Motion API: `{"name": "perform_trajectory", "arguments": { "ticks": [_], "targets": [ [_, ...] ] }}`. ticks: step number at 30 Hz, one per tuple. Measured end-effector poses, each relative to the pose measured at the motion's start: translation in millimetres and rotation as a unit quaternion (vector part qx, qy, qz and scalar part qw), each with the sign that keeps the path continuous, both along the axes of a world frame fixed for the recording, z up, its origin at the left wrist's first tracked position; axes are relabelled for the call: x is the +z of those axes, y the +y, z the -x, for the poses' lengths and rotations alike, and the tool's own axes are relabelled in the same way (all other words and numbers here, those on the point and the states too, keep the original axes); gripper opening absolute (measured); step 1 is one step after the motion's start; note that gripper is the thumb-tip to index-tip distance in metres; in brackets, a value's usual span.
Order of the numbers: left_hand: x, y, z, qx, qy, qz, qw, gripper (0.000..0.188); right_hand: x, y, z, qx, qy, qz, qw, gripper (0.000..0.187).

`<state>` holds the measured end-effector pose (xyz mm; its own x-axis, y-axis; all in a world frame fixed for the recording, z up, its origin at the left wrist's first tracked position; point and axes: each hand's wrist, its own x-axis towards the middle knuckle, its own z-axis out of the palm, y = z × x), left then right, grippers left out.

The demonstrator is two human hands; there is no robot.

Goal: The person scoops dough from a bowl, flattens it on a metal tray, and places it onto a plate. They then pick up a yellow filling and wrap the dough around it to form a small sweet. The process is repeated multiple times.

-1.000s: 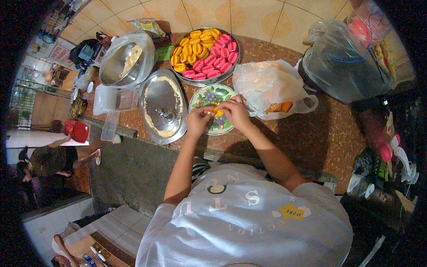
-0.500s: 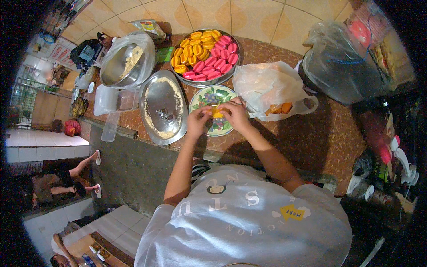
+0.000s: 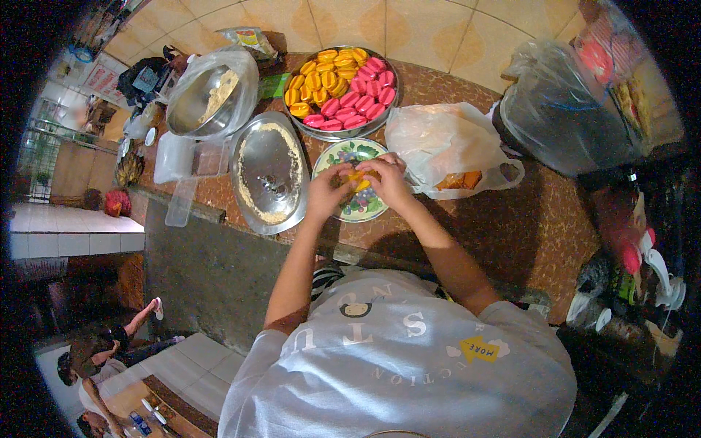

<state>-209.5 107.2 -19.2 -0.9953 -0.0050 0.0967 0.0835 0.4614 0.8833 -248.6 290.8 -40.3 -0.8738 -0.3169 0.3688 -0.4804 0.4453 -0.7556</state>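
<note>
Over a floral plate [image 3: 367, 211] near the counter's front edge, my left hand [image 3: 328, 191] and my right hand [image 3: 389, 184] meet fingertip to fingertip. Both pinch a small yellow-wrapped sweet [image 3: 360, 181], partly covered by the fingers. Behind the plate, a round metal pan [image 3: 342, 133] holds rows of finished-looking sweets: yellow-wrapped ones [image 3: 321, 79] on the left and pink-wrapped ones [image 3: 358, 104] on the right. Just left of my left hand lies an oval metal tray [image 3: 269, 171] with pale crumbly powder around its rim.
A white plastic bag [image 3: 438, 135] with orange-yellow wrappers [image 3: 461, 179] lies right of the plate. At the far left, a steel bowl [image 3: 186, 109] of powder sits in clear plastic beside plastic containers [image 3: 174, 157]. A large plastic-covered container [image 3: 562, 117] stands at right. Other people are at lower left.
My fingers have shifted around the yellow-wrapped sweet, which now sits more tilted between them. At lower left, a person walking has moved toward the picture's lower edge.
</note>
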Motion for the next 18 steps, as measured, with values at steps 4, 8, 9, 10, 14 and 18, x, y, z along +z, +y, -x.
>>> {"name": "perform_trajectory", "arguments": {
  "ticks": [4,8,9,10,14,18],
  "targets": [
    [-6,-3,7,0.014,-0.097,-0.084,0.992,0.035,3,0,0,0.009,-0.006,-0.003,1.0,0.034],
    [-2,5,7,0.018,-0.065,-0.095,0.993,0.031,3,5,4,0.011,-0.012,-0.032,0.999,0.043],
    [0,7,8,0.019,-0.058,-0.092,0.994,0.03,-2,7,7,0.015,-0.017,-0.035,0.999,0.044],
    [1,8,9,0.018,-0.06,-0.094,0.994,0.03,-7,8,10,0.02,-0.022,-0.039,0.999,0.046],
    [-3,7,6,0.032,-0.061,-0.107,0.992,0.029,-4,9,16,0.033,-0.008,-0.063,0.997,0.042],
    [-8,6,6,0.044,-0.052,-0.11,0.992,0.032,-4,10,24,0.041,0.004,-0.067,0.997,0.039]
  ]
}}
